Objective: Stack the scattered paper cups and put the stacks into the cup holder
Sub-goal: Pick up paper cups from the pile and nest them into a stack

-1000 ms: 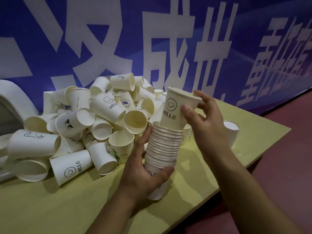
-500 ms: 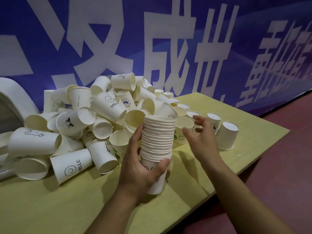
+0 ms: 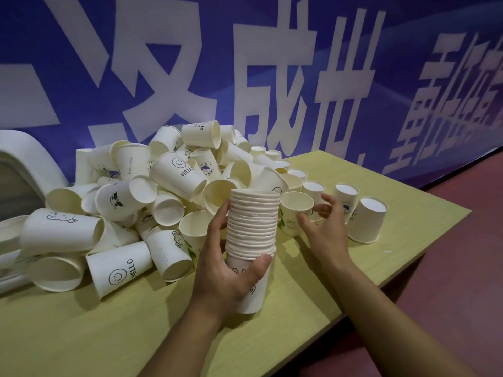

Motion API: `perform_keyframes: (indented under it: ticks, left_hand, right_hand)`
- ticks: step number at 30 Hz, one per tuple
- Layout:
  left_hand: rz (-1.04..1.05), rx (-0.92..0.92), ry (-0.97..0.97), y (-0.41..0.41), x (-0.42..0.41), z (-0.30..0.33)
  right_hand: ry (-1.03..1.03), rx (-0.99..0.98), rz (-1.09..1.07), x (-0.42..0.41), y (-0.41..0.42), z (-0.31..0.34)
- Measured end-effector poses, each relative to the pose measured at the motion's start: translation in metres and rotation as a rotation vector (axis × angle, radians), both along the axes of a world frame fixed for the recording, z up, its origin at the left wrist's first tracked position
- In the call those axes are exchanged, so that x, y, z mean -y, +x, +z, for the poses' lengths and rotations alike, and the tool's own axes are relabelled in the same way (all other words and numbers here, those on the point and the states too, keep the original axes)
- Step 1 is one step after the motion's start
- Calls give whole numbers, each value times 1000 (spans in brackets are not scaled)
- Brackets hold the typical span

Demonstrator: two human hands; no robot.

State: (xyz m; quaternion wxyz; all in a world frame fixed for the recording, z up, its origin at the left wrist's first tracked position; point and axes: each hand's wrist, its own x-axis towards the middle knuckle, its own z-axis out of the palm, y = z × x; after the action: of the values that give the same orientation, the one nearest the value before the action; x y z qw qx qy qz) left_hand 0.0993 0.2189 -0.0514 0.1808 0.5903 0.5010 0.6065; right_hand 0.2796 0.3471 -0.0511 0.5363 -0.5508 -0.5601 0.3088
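My left hand (image 3: 226,270) grips a tall stack of nested white paper cups (image 3: 254,221) upright above the table, fingers around its lower cups. To the right of the stack my right hand (image 3: 324,227) is open with spread fingers, close to an upright cup (image 3: 295,210) and holding nothing. A big pile of loose paper cups (image 3: 141,202), some printed HELLO with a smiley, fills the left and middle of the table. Three upside-down cups (image 3: 366,219) stand at the right.
The yellow-green table (image 3: 136,336) ends at a right edge near the upside-down cups, with red floor (image 3: 449,281) beyond. A blue banner with large white characters (image 3: 245,63) backs the table. A white curved object (image 3: 24,159) sits at the far left.
The cup held in my right hand went down onto the stack. My right hand then let go and moved right toward the cups standing on the table.
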Motion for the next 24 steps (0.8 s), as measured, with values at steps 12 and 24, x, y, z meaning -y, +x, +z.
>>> perform_keyframes:
  ticks: [12,24]
  left_hand:
    - [-16,13,12,1,3,1]
    - [-96,-77,-7,8,5,4]
  right_hand:
    - [-33,66,128,0,-5,1]
    - [235,-437,106,48,19,82]
